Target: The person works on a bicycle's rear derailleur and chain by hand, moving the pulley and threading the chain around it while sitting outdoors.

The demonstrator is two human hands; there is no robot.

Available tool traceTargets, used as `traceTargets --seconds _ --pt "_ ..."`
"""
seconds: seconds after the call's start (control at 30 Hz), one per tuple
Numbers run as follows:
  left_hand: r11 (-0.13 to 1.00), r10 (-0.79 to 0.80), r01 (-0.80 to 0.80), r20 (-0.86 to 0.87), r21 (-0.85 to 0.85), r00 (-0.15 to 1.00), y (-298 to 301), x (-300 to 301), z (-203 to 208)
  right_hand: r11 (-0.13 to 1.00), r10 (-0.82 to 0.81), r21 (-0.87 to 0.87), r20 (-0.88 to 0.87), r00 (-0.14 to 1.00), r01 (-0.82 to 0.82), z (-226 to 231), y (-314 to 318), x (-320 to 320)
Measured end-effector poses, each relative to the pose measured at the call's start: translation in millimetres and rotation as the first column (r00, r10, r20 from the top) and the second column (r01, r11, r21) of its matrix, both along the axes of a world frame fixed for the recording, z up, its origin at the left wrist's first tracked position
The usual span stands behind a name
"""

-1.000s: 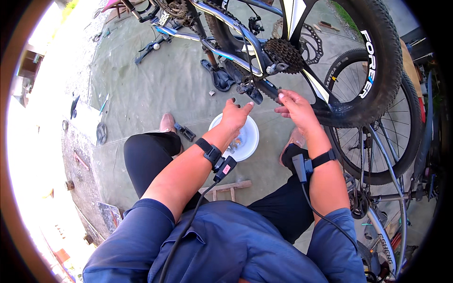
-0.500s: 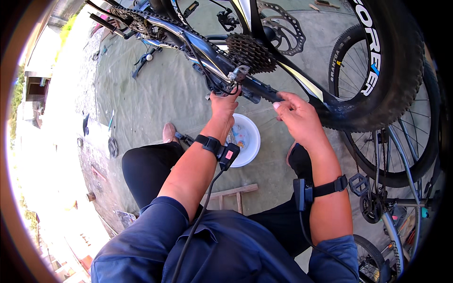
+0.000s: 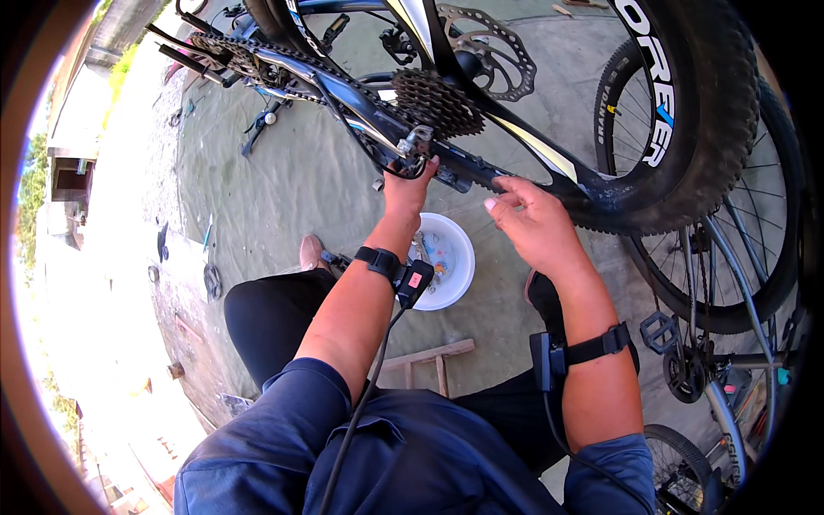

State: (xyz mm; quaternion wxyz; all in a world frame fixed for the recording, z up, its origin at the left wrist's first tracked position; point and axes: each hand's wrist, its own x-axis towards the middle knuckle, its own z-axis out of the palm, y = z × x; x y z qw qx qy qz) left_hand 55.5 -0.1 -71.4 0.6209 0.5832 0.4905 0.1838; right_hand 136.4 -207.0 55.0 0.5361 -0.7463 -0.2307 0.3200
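Observation:
A bicycle's rear wheel lies across the upper right, with its black knobby tyre [image 3: 730,154], dark cassette [image 3: 438,103] and disc rotor [image 3: 508,56]. My left hand [image 3: 407,187] has its fingers closed around the rear derailleur [image 3: 418,140], just below the cassette; part of its grip is hidden behind the mechanism. My right hand [image 3: 541,225] is beside the tyre's lower edge, its index fingertip at the tread. Thumb and fingers there are bent but apart, and nothing shows between them. The chain [image 3: 283,58] runs from the cassette up left to the crank area.
Below my hands stands a white bowl [image 3: 463,266] with small parts inside. A wooden frame [image 3: 440,350] lies between my legs. Another bicycle [image 3: 725,412] is at the right. Loose tools and a black coil [image 3: 212,280] lie at the left.
The bicycle sits slightly further left in the picture, and the bowl slightly lower. My left hand keeps its grip on the derailleur; my right hand stays beside the tyre.

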Motion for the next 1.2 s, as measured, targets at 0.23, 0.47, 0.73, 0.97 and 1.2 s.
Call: traceTargets --seconds 0.23,0.47,0.73,0.97,1.2 --pt "0.998 -0.018 0.019 0.024 -0.067 1.0 -3.2 -7.9 0.1 0.999 0.024 -0.023 0.001 1.0 -0.024 3.0 5.0 -3.8" --pt "0.993 -0.004 0.02 0.132 -0.119 0.991 -46.9 -9.3 29.2 0.999 0.021 -0.042 0.096 0.995 -0.017 -9.3 9.3 -6.4" --pt "0.979 0.023 0.026 0.237 -0.204 0.971 -93.3 -3.6 84.9 0.999 0.035 -0.043 0.061 0.998 -0.033 -20.8 13.9 0.3" --pt "0.942 0.037 0.044 0.233 -0.334 0.972 -103.4 -6.0 98.8 0.998 0.032 -0.033 -0.463 0.886 -0.054 -2.8 -0.5 5.9" --pt "0.933 0.025 0.129 0.418 -0.336 0.908 -103.4 -2.3 91.8 0.989 -0.031 0.07 -0.764 0.644 0.13 -19.9 1.7 -2.2"
